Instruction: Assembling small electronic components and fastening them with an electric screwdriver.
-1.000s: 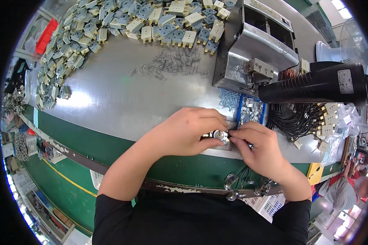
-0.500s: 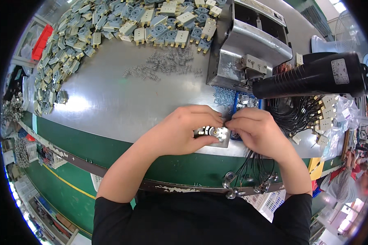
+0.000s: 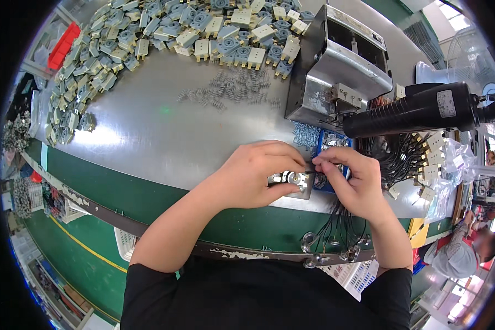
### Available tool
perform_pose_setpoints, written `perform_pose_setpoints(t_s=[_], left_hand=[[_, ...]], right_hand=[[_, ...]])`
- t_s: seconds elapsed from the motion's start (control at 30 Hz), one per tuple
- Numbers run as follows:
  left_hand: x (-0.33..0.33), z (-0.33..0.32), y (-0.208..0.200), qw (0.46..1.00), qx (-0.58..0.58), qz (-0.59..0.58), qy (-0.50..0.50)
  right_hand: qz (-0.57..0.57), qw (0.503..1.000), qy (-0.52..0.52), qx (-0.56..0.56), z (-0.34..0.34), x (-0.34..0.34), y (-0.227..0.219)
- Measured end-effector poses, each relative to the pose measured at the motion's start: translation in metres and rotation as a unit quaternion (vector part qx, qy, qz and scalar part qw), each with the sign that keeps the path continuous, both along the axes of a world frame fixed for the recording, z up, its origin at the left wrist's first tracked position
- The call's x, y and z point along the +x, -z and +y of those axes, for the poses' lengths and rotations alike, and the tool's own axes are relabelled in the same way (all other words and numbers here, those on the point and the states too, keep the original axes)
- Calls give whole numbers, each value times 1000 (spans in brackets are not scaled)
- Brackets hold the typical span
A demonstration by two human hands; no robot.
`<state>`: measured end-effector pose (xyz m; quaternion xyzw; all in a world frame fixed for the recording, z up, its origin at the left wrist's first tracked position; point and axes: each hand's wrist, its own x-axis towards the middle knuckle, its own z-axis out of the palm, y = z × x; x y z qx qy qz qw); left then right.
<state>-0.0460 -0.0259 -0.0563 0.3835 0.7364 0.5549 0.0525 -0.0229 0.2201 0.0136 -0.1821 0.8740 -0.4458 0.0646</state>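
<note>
My left hand (image 3: 254, 171) curls its thumb and fingers round a small shiny metal part (image 3: 295, 179) with a round, brass-coloured centre. This part sits on a flat metal plate (image 3: 306, 192) near the table's front edge. Just right of it, my right hand (image 3: 357, 179) is closed in a pinch, fingertips almost touching the left fingers; whatever it grips is too small to make out. Under the right fingers is a blue tray (image 3: 320, 144) of small metal pieces. Small bluish screws (image 3: 304, 133) are heaped left of the tray.
A black powered screwdriver (image 3: 407, 113) reaches in from the right, before a metal fixture (image 3: 335, 71). Springs (image 3: 231, 88) lie mid-table; grey and cream switch-like parts (image 3: 203, 33) pile up behind. Black-wired parts (image 3: 432, 157) lie right. Round metal pieces on wires (image 3: 309, 240) hang at the front edge.
My right hand has drawn slightly right, its fingers more tightly pinched and thumb more visible. My left hand stays round the metal part. The whole view has shifted a little.
</note>
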Motion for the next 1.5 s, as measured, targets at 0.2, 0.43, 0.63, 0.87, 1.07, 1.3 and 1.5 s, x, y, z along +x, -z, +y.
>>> perform_pose_setpoints(t_s=[0.2,0.43,0.63,0.87,1.07,1.3,1.5], left_hand=[[1,-1,0,1000,-5,-2,-11],[1,1,-2,999,9,-33,-21],[-1,1,0,999,19,-37,-9],[2,1,3,999,14,-30,-7],[4,2,5,1000,15,1,-24],[2,3,0,999,13,-24,-28],[0,2,-2,999,13,-38,-23]], right_hand=[[-27,999,14,-13,-6,3,3],[89,994,-54,26,-4,-5,9],[70,995,-71,7,-3,-9,15],[120,977,-179,14,-1,-18,9],[54,990,-128,19,-8,-17,1],[66,992,-105,28,-10,-13,3],[108,989,-82,56,-9,-1,12]])
